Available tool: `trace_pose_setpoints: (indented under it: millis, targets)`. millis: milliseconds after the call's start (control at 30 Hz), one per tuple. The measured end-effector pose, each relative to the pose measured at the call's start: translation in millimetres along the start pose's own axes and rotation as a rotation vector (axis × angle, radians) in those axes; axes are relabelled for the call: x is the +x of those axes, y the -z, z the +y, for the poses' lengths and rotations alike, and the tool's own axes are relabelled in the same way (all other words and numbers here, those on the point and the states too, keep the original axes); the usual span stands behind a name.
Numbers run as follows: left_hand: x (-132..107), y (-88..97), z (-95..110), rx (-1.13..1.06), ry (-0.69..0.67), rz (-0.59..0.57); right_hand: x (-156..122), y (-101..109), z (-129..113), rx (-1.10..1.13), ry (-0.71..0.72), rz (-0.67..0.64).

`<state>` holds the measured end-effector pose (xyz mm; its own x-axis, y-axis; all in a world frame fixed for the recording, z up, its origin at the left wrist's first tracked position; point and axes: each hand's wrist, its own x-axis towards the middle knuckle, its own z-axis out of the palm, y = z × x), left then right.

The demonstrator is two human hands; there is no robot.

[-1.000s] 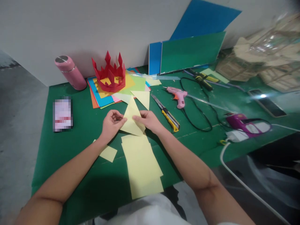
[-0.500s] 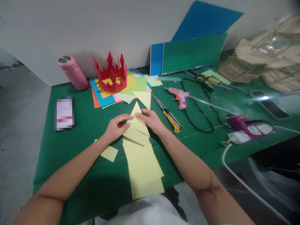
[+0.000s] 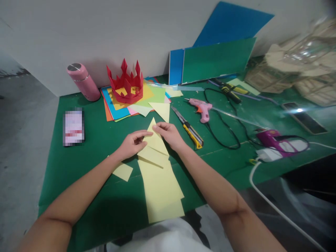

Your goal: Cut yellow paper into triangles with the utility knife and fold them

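Note:
A folded pale yellow paper triangle (image 3: 154,141) lies on the green mat with its tip pointing away from me. My left hand (image 3: 131,144) presses its left edge, forefinger stretched across the paper. My right hand (image 3: 169,134) holds down the right side near the tip, fingers bent on the sheet. Below the triangle a stack of pale yellow sheets (image 3: 161,189) runs toward my body. A small yellow scrap (image 3: 122,171) lies beside my left forearm.
A red paper crown (image 3: 126,85) sits on mixed coloured sheets (image 3: 112,105) at the back. Pink bottle (image 3: 81,82), phone (image 3: 73,126), yellow utility knife (image 3: 190,129), pink glue gun (image 3: 201,106), cables, purple tool (image 3: 273,140), blue and green boards (image 3: 217,59) at the wall.
The yellow triangle has gone from lifted between both hands down flat onto the mat. My left forefinger has stretched out over it and my right fingertips have moved toward the tip.

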<state>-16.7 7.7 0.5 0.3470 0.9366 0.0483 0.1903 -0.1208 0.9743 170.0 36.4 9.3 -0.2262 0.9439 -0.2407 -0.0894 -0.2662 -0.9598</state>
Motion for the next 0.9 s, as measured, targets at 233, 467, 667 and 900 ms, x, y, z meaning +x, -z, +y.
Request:
trace_pose_setpoints:
  millis: [233,467,667,900]
  targets:
    - [-0.1,0.3,2.4,-0.020,0.013,-0.048,2.5,1.2,2.3,0.011,0.048,0.038]
    - [1.8,-0.1,5.1,-0.047,-0.012,-0.093,3.2,-3.2,0.1,-0.028,0.048,0.085]
    - [1.4,2.4,6.1,-0.030,-0.033,-0.133,2.3,-3.9,-1.0,-0.069,0.088,0.054]
    - [2.6,2.5,1.0,-0.265,0.096,-0.046,-2.1,-1.5,-4.1,-0.093,0.008,-0.058]
